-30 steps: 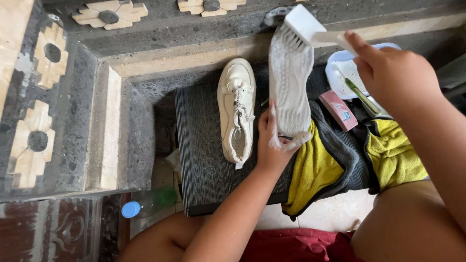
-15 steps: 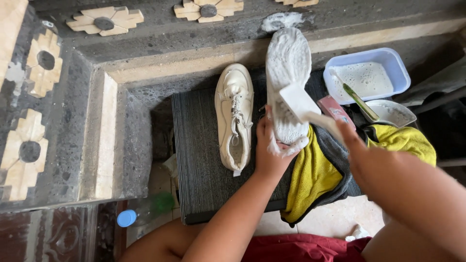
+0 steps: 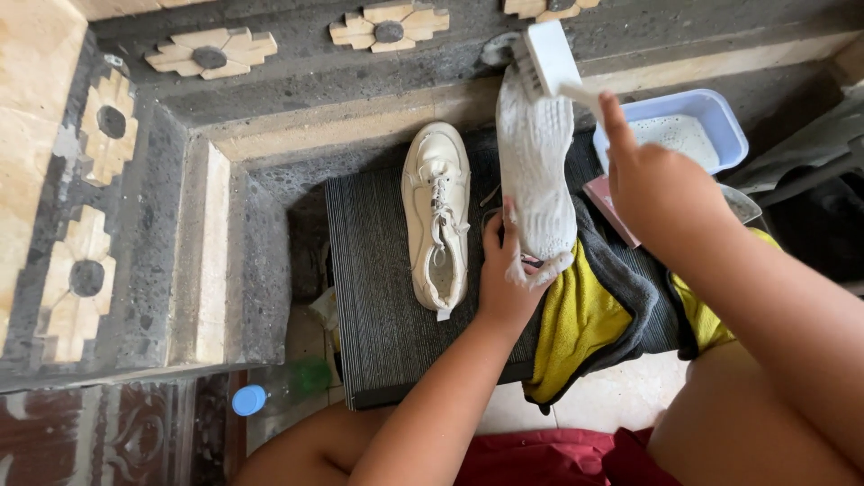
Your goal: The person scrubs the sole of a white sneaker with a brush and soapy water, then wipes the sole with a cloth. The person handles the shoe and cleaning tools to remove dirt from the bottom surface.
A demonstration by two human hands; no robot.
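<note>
My left hand (image 3: 505,279) grips the heel end of a white shoe (image 3: 537,171), held sole up and covered in foam. My right hand (image 3: 661,189) holds a white scrub brush (image 3: 544,58) against the toe end of that sole. A second cream lace-up shoe (image 3: 437,216) lies upright on a dark grey ribbed mat (image 3: 378,297), just left of my left hand.
A pale blue tub of soapy water (image 3: 688,126) stands at the right. A yellow and grey cloth (image 3: 598,315) lies under the held shoe. A plastic bottle with a blue cap (image 3: 274,391) lies at the lower left. Dark stone ledges with flower tiles border the recess.
The brush has moved from the middle of the sole up to the toe end. My left hand keeps its hold on the shoe.
</note>
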